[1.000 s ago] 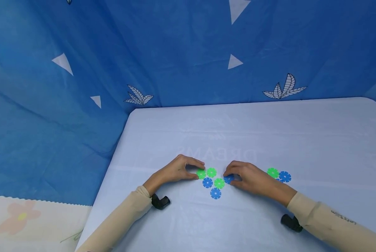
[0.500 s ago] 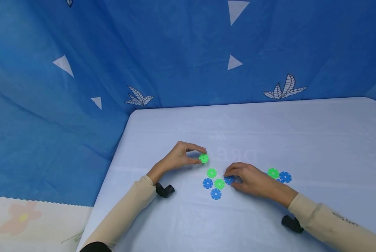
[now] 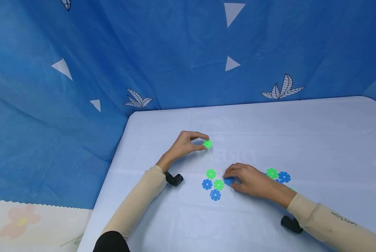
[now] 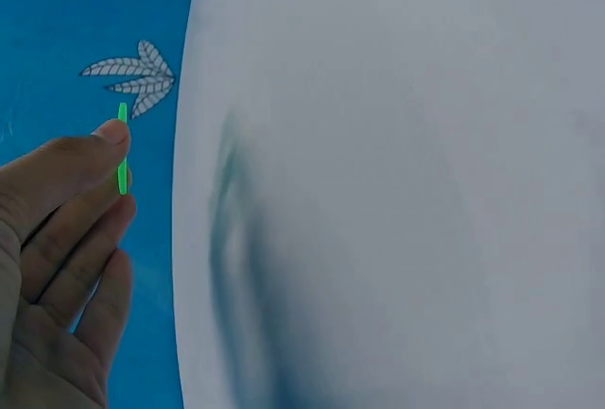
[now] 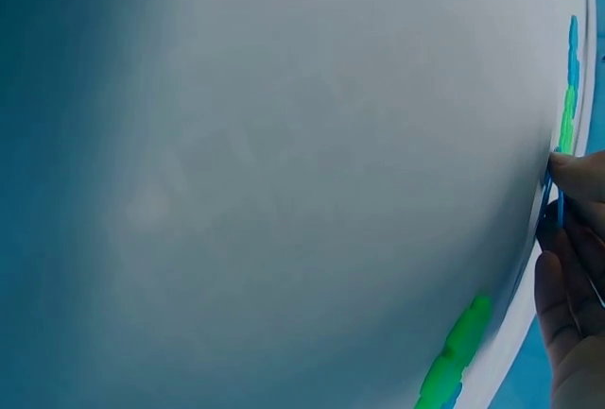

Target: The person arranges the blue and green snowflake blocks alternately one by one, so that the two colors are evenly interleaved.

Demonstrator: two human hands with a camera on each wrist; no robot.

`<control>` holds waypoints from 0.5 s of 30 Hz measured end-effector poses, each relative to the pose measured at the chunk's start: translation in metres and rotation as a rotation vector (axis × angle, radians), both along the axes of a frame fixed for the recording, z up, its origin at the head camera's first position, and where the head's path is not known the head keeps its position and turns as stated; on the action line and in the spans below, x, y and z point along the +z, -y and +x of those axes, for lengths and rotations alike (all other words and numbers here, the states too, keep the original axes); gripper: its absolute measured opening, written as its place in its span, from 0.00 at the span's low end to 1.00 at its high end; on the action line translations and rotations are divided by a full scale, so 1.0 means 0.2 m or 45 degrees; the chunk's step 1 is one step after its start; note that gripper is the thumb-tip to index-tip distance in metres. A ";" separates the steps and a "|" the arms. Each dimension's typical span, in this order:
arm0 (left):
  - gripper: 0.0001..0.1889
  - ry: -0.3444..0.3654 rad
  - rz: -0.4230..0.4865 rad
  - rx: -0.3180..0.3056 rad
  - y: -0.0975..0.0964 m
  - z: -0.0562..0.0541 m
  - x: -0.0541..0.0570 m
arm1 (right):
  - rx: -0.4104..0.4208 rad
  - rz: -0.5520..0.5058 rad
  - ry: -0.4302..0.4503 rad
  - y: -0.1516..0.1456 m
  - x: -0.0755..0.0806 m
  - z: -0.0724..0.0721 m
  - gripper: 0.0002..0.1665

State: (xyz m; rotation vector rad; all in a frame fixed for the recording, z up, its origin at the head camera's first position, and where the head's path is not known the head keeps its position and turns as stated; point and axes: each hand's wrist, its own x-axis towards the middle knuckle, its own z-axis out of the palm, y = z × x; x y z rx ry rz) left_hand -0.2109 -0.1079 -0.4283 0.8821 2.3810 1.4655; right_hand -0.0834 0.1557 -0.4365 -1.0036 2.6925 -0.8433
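Note:
My left hand [image 3: 184, 143] pinches a green notched plastic disc [image 3: 207, 144] between thumb and fingers, raised off the table. In the left wrist view that green disc [image 4: 123, 182] is seen edge-on. Low over the table, my right hand [image 3: 250, 179] pinches a blue notched disc [image 3: 228, 181]; the right wrist view shows the blue disc [image 5: 561, 209] edge-on. Left of this hand lie loose discs: a far green disc [image 3: 211, 174], a blue disc [image 3: 207, 184], a nearer green disc [image 3: 218, 184] and a nearer blue disc [image 3: 215, 195].
Behind the right hand lies another group, partly hidden by the arm, with a green disc [image 3: 272, 173] and a blue disc [image 3: 284, 177]. White cloth covers the table [image 3: 175, 224]. A blue patterned curtain [image 3: 181, 52] hangs along the far and left sides.
My left hand has picked up the green disc from the left of the cluster and carried it up and away toward the table's far side. The right hand has stayed nearly still.

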 end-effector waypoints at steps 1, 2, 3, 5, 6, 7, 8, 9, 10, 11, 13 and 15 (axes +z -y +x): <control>0.17 0.000 0.008 0.010 -0.01 -0.01 0.00 | -0.001 0.001 0.000 0.00 0.00 0.00 0.17; 0.17 -0.003 0.015 0.018 -0.01 -0.02 -0.01 | -0.001 0.001 0.000 0.00 0.00 0.00 0.17; 0.17 -0.007 0.016 0.029 -0.02 -0.03 -0.01 | -0.002 0.002 0.001 0.00 0.00 0.00 0.17; 0.17 -0.015 0.006 0.050 -0.02 -0.04 -0.02 | -0.003 0.004 0.003 0.00 -0.01 0.00 0.17; 0.17 -0.021 -0.006 0.061 -0.03 -0.04 -0.03 | -0.002 0.004 0.004 0.00 -0.01 0.00 0.17; 0.17 -0.025 -0.022 0.072 -0.03 -0.05 -0.03 | -0.003 0.004 0.004 0.00 -0.01 0.00 0.17; 0.17 -0.028 -0.036 0.082 -0.03 -0.05 -0.03 | -0.003 0.003 0.004 0.00 -0.01 0.00 0.17; 0.17 -0.029 -0.059 0.096 -0.03 -0.05 -0.04 | -0.003 0.001 0.004 0.00 -0.01 0.00 0.17; 0.17 -0.031 -0.080 0.106 -0.04 -0.05 -0.04 | -0.002 -0.002 0.004 0.00 -0.01 0.00 0.17; 0.17 -0.033 -0.103 0.119 -0.04 -0.06 -0.05 | -0.002 -0.006 0.003 0.00 -0.01 0.00 0.17; 0.17 -0.047 -0.146 0.142 -0.04 -0.06 -0.06 | 0.000 -0.011 0.001 0.00 -0.01 -0.01 0.17; 0.17 -0.064 -0.186 0.167 -0.04 -0.06 -0.07 | 0.000 -0.015 0.002 0.00 -0.01 -0.01 0.17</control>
